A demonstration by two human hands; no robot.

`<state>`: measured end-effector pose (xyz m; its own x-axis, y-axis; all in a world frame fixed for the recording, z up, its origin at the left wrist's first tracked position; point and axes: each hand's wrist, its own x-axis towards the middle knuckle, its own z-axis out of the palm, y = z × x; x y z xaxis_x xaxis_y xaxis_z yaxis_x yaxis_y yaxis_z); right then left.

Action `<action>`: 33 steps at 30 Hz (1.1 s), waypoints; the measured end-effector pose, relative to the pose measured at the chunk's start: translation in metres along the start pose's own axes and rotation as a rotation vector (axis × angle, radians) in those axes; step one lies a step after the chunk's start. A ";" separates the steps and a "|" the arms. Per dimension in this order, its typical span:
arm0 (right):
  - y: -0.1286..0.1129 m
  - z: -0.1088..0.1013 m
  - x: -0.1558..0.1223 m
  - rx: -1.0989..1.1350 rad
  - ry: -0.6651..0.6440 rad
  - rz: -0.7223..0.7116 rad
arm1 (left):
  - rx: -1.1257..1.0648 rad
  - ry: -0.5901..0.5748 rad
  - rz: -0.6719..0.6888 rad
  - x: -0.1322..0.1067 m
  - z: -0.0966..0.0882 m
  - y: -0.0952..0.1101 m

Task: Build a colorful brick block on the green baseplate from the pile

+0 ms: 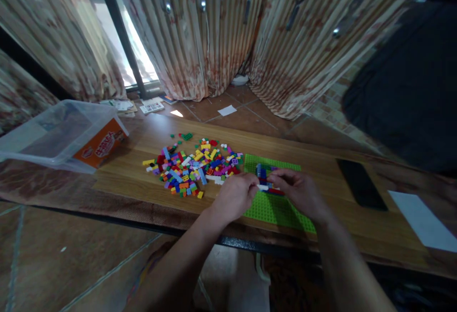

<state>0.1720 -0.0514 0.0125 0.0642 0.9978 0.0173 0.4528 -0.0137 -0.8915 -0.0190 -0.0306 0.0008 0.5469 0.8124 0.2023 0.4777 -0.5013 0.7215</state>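
Both my hands work over a green studded baseplate [280, 214] on the wooden board. On the plate stands a low build of blue, red and purple toy bricks [264, 171], partly covered by my fingers. My left hand [235, 197] is closed in a pinch at the build's left side, with a small white brick [263, 187] at its fingertips. My right hand [296, 189] reaches in from the right, its thumb and fingers drawn together at the build. What its fingertips grip is hidden.
A loose heap of coloured bricks [193, 167] spreads left of the plate. Farther left stands a clear plastic bin [53, 131] with an orange label. A black phone [361, 184] and a white sheet [424, 219] lie at right. Striped curtains [221, 36] hang behind the table.
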 end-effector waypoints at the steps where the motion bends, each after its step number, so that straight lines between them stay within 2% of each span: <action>1: 0.001 -0.004 0.001 -0.006 0.128 0.013 | 0.027 -0.005 -0.001 0.000 0.004 0.000; 3: 0.004 -0.011 0.004 -0.024 0.373 0.038 | 0.074 -0.013 -0.016 0.001 0.013 0.000; 4: 0.006 -0.013 0.005 -0.041 0.444 0.050 | 0.093 -0.018 -0.026 0.002 0.016 0.000; 6: 0.010 -0.016 0.007 -0.084 0.483 0.069 | 0.123 -0.030 -0.043 0.004 0.022 -0.001; 16: 0.024 -0.019 0.007 -0.380 0.266 0.177 | 0.149 -0.023 -0.095 0.008 0.026 0.001; 22: 0.029 -0.016 0.006 -0.324 0.107 0.241 | 0.199 -0.007 -0.149 0.010 0.028 0.001; 28: 0.035 -0.007 0.006 -0.468 0.134 0.238 | 0.201 -0.022 -0.174 0.010 0.029 0.001; 33: 0.031 -0.002 0.007 -0.521 0.122 0.263 | 0.197 -0.033 -0.197 0.010 0.029 0.001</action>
<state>0.1882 -0.0453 -0.0142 0.3209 0.9424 -0.0945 0.7827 -0.3201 -0.5338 0.0067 -0.0314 -0.0159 0.4509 0.8913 0.0471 0.6995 -0.3857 0.6017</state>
